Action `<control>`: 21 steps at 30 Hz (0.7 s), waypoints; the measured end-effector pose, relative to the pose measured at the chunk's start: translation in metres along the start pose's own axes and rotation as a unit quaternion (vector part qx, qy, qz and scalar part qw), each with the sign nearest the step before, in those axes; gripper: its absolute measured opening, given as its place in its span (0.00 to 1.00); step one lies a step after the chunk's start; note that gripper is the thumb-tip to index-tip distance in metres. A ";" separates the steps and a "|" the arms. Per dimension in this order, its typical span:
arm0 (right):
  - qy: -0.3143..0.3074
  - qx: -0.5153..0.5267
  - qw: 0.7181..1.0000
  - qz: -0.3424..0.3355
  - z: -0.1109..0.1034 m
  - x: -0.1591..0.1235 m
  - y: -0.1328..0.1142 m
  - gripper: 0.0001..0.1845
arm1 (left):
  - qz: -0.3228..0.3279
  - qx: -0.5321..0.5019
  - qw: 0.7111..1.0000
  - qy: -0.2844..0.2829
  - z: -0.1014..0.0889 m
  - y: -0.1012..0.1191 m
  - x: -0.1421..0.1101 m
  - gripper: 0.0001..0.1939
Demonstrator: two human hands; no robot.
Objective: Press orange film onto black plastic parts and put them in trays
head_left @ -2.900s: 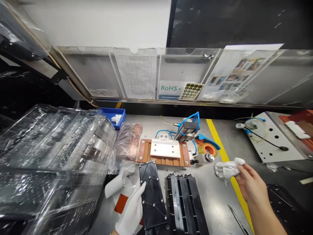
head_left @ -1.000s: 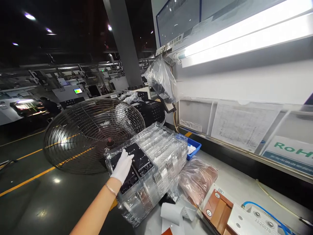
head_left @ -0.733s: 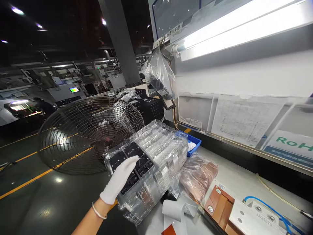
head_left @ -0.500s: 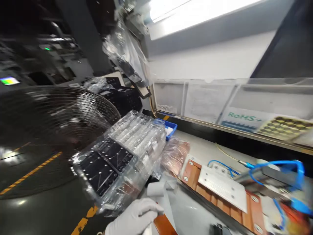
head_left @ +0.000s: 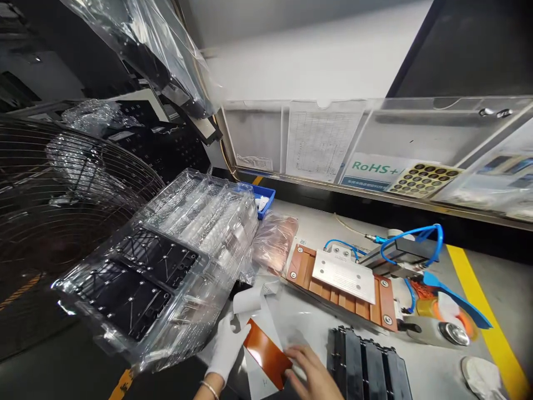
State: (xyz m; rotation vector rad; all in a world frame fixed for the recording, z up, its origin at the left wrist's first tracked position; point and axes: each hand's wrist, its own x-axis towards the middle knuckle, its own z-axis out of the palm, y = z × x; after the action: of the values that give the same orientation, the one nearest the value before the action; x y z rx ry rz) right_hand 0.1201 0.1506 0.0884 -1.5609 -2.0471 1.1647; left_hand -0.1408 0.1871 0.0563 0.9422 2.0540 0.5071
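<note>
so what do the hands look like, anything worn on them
The left hand wears a white glove, with a thin pale bangle on the wrist just above it. The right hand has no glove, and no sleeve shows on either arm.

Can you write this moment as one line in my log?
left hand: white glove, on white sheet | right hand: bare, beside orange film | nearby: black ribbed plates, clear plastic tray
</note>
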 end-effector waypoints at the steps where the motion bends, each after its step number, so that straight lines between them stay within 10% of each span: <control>1: -0.005 -0.007 1.000 0.008 0.022 0.008 -0.003 0.24 | 0.001 0.007 1.000 -0.010 0.000 0.003 0.003 0.40; 5: 0.026 -0.043 0.997 0.050 0.075 0.021 0.003 0.44 | 0.016 -0.003 0.999 -0.046 -0.003 0.005 -0.001 0.30; 11: 0.085 0.062 0.991 0.078 0.088 0.005 0.014 0.31 | 0.048 -0.040 0.996 -0.064 -0.008 -0.009 -0.037 0.19; 17: 0.146 0.468 0.840 0.230 0.071 0.002 -0.028 0.40 | 0.228 0.011 0.956 -0.184 0.005 0.003 -0.074 0.43; 21: 0.099 0.353 0.923 0.117 0.025 0.000 -0.053 0.30 | 0.277 -0.011 0.941 -0.194 0.012 0.031 -0.078 0.32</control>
State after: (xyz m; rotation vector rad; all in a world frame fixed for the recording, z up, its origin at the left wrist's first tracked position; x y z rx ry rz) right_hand 0.0690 0.1362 0.1134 -1.4734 -1.1283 1.5273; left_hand -0.0864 0.1480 0.1077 1.4854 1.4157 0.5768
